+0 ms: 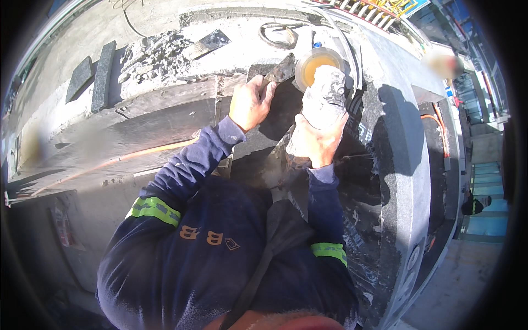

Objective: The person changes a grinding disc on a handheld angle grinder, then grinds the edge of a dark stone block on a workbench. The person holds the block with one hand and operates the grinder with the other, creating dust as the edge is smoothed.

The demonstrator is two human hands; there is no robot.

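Two hands busy: left hand (250, 103) pinches a dark stone piece (280, 70). Right hand (314, 144), grip wrapped tight round a dusty angle grinder (324, 93); its disc guard (319, 61) sits far, just beside the piece.

Angle grinder (324, 91): dust-caked grey casing, matt; disc guard looks translucent amber plastic. Dark stone piece (279, 71) under left hand (250, 103): rough broken edge, dull face. Right hand (316, 140) on the dusty casing. Granite block (404, 181): speckled grey, smooth sawn face, matt. Mortar bed (154, 58): crumbly, coarse. Wooden plank (165, 110): weathered, grey. Sleeves (187, 170): navy cloth, 2 glossy reflective bands.
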